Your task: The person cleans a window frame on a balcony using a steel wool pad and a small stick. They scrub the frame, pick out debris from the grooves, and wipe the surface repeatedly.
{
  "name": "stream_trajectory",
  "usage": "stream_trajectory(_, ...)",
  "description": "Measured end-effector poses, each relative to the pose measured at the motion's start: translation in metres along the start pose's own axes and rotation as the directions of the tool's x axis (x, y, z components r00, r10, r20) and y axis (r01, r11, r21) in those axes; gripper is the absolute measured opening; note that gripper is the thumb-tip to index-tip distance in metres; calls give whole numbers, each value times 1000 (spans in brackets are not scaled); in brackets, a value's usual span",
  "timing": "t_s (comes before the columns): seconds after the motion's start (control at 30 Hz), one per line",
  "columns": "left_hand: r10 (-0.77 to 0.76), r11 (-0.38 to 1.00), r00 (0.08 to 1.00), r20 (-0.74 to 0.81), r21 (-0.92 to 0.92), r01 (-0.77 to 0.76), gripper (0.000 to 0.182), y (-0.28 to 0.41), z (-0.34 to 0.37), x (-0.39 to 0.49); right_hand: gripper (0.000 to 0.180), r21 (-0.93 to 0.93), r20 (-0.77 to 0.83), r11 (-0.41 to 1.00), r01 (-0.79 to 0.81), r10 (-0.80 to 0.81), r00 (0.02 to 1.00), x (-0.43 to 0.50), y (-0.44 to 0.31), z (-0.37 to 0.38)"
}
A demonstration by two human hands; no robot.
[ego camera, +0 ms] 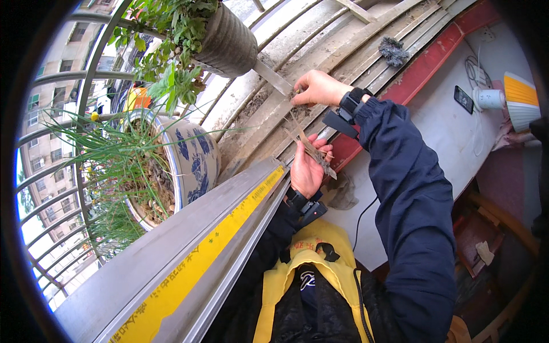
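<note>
My left hand (pixel 306 171) is palm up over the window sill, its fingers curled around a bundle of dry, brownish strips (pixel 315 152). Farther out, my right hand (pixel 321 88) reaches down to the dirty ledge beyond the window track. Its thumb and fingertips pinch a small bit of dry debris (pixel 299 90), mostly hidden by the fingers. Dirt and dead scraps (pixel 302 112) lie in the groove below it. The metal window track (pixel 369 79) runs along the sill, beside a red painted edge (pixel 429 66).
An aluminium window frame (pixel 180 240) with yellow tape rises close on the left. Outside stand a blue-and-white pot (pixel 193 158) of grassy plants and a grey pot (pixel 227 40), inside metal bars (pixel 79 141). A grey scouring pad (pixel 392 51), phone (pixel 463 99) and lamp (pixel 521 100) are rightward.
</note>
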State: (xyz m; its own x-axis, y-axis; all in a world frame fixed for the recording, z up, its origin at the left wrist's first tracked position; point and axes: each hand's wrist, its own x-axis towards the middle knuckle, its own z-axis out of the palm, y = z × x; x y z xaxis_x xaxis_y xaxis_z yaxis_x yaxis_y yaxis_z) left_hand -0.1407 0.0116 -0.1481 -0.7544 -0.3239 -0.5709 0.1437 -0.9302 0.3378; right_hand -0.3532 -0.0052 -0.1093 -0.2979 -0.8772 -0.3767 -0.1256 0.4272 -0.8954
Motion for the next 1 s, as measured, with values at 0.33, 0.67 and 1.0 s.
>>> stream_trajectory(0.33, 57, 988, 996, -71, -138, -66, 50, 2, 12, 4, 14, -572, 18, 775, 269, -316, 949, -83, -4, 59)
stream_trajectory(0.67, -137, 974, 990, -35, -185, 128, 41, 5, 4, 4, 16, -733, 105, 579, 358, -423, 900, -124, -20, 76)
stream_trajectory(1.0, -62, 969, 998, -27, -242, 54, 32, 1, 4, -2, 16, -458, -104, 855, 243, -322, 941, -60, 3, 9)
